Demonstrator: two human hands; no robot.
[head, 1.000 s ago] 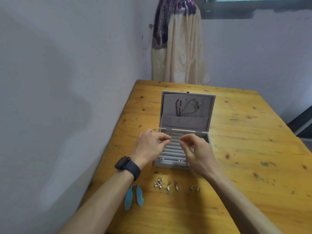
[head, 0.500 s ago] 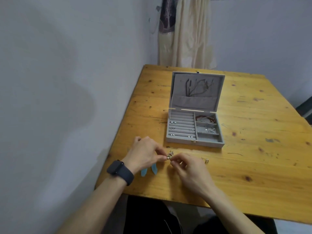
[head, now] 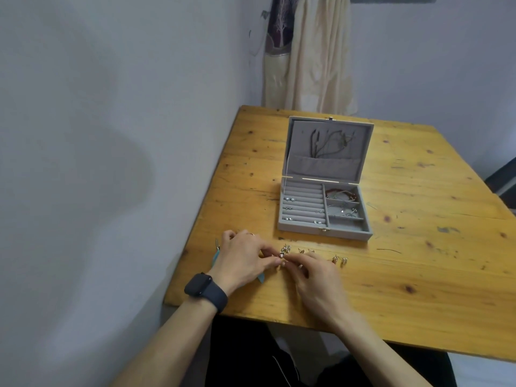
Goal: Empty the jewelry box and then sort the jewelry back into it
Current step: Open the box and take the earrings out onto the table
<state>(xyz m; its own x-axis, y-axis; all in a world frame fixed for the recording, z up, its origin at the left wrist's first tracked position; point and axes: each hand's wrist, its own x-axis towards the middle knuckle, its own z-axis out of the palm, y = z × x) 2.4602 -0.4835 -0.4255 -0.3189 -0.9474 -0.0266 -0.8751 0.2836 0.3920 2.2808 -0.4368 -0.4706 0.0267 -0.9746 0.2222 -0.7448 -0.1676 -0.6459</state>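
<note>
A grey jewelry box [head: 346,234] stands open on the wooden table [head: 418,275], lid upright with dark cords in its pocket. Small studs sit in its ring rolls; bracelets and silver pieces lie in the right compartments. In front of the box, my left hand [head: 245,261] and my right hand [head: 318,280] meet fingertip to fingertip, both pinching a small silver earring [head: 282,255]. More silver earrings [head: 339,259] lie in a row on the table beside my right hand. Blue feather earrings [head: 215,254] lie partly hidden under my left hand.
The table stands against a white wall on the left. A cream and purple curtain [head: 307,51] hangs behind its far edge. The table's near edge runs just under my wrists. A dark object shows at the right edge of the view.
My hands left the box's ring rolls and came down to the table in front of it, where they now pinch a small earring together. The view has pulled back from the box.
</note>
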